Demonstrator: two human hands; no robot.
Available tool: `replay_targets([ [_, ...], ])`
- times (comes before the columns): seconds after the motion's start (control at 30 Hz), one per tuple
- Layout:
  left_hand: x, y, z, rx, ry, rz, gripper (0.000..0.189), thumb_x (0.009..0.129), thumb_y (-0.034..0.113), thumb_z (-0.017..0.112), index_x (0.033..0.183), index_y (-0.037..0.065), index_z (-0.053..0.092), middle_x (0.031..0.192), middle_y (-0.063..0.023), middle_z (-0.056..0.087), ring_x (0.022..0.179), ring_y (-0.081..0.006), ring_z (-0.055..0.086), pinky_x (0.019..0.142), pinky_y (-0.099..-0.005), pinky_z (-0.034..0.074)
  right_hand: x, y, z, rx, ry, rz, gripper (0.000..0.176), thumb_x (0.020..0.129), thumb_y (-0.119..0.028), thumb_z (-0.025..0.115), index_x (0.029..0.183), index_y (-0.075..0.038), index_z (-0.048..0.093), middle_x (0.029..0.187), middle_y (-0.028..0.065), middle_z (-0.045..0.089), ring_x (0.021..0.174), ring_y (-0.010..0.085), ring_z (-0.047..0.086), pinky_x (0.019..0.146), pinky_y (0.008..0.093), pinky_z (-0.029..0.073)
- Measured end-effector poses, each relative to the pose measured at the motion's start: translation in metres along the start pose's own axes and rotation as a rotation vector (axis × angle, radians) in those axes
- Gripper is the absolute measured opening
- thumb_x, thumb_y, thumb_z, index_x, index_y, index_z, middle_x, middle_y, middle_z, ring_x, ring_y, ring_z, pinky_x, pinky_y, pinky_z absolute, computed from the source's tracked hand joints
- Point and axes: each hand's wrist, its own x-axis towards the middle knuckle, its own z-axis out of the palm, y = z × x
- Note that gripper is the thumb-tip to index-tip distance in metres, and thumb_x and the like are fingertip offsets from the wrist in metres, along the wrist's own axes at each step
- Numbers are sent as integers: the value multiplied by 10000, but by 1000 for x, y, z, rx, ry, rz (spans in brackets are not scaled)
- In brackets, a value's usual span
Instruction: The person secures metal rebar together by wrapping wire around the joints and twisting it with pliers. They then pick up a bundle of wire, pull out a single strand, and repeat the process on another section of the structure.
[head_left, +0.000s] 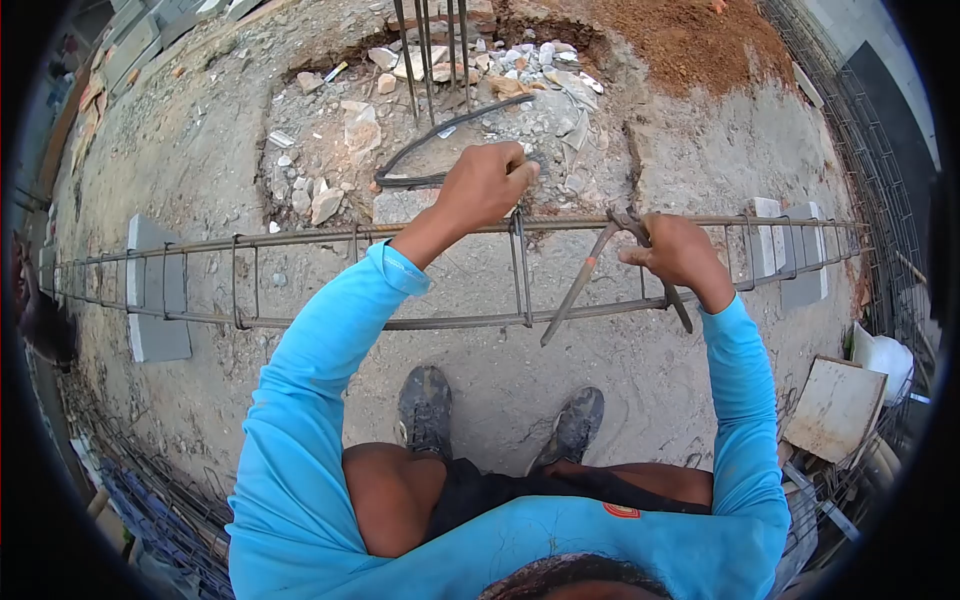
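A long rebar cage [300,240] of rusty bars and square stirrups lies across the ground in front of me, propped on grey blocks. My left hand [487,183] is closed on a stirrup [521,265] at the cage's upper far bar. My right hand [680,250] grips a pair of pincers [590,272] whose jaws sit at the upper bar just right of that stirrup; one handle points down-left, the other down-right. Both sleeves are bright blue. My two dusty shoes [425,405] stand on the ground just behind the cage.
Grey concrete blocks [155,290] support the cage at left and right. A pit with rubble, stones and vertical bars [430,50] lies beyond, with a bent bar [440,135] beside it. Red soil heap [690,35] at top right. Boards and mesh [835,405] lie at right.
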Motion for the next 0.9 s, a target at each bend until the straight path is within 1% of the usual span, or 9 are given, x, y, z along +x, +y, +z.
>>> replay_targets([
  [0.13, 16, -7, -18, -561, 219, -327, 374, 988, 320, 620, 797, -2, 605, 635, -74, 616, 558, -117, 589, 530, -265, 486, -2, 6, 26, 48, 78, 65, 357, 839, -318, 748, 966, -13, 613, 862, 237, 668, 853, 423, 647, 731, 526, 484],
  [0.23, 16, -12, -42, -440, 268, -181, 376, 991, 340, 617, 819, 6, 612, 641, -70, 622, 588, -123, 621, 534, -269, 494, -6, 7, 18, 244, 197, 19, 288, 834, -220, 757, 965, 3, 631, 847, 186, 675, 775, 380, 638, 681, 457, 476],
  [0.33, -10, 29, -55, -447, -63, -200, 418, 974, 414, 636, 920, 0, 645, 704, -79, 660, 626, -125, 643, 549, -278, 498, -16, -15, -22, 675, 388, -162, 175, 805, -67, 745, 966, -19, 691, 793, 111, 641, 718, 287, 577, 677, 389, 474],
  [0.43, -26, 63, -53, -534, -466, -331, 1026, 895, 801, 389, 1202, -162, 567, 1006, -333, 674, 832, -337, 729, 675, -382, 606, -28, -34, -67, 526, 660, -482, 188, 769, -64, 764, 948, -54, 707, 832, 72, 658, 779, 231, 597, 697, 374, 475],
  [0.5, -27, 75, -54, -649, -622, -458, 1109, 893, 826, 283, 1191, -211, 539, 975, -373, 647, 832, -398, 729, 610, -432, 611, -38, -48, -92, 370, 880, -576, 174, 760, -77, 765, 926, -77, 713, 856, 47, 662, 816, 211, 598, 718, 362, 473],
  [0.57, -27, 83, -53, -675, -732, -470, 1060, 911, 805, 285, 1222, -173, 548, 999, -353, 656, 837, -377, 730, 668, -423, 619, -54, -62, -110, 201, 1058, -663, 160, 750, -90, 765, 904, -100, 719, 881, 23, 666, 853, 190, 600, 739, 350, 471],
  [0.7, -32, 108, -58, -1331, -819, -325, 914, 925, 761, 373, 1282, -60, 552, 1039, -201, 679, 934, -273, 705, 778, -375, 597, -59, -85, -109, 12, 1129, -894, 147, 750, -119, 733, 890, -118, 689, 990, 12, 660, 960, 203, 607, 839, 341, 483],
  [0.77, -31, 113, -56, -1344, -521, -186, 811, 937, 694, 467, 1319, -21, 505, 1034, -131, 652, 925, -240, 687, 755, -365, 593, -44, -87, -96, -20, 1101, -950, 148, 755, -132, 723, 893, -112, 675, 1032, 22, 655, 994, 217, 612, 867, 347, 488],
  [0.9, -26, 112, -50, -1313, -454, -260, 530, 1025, 488, 457, 1263, 14, 483, 1039, -131, 626, 835, -228, 711, 679, -395, 648, -13, -81, -78, 207, 891, -968, 179, 779, -53, 699, 953, -44, 657, 1096, 90, 638, 1077, 264, 625, 918, 401, 494],
])
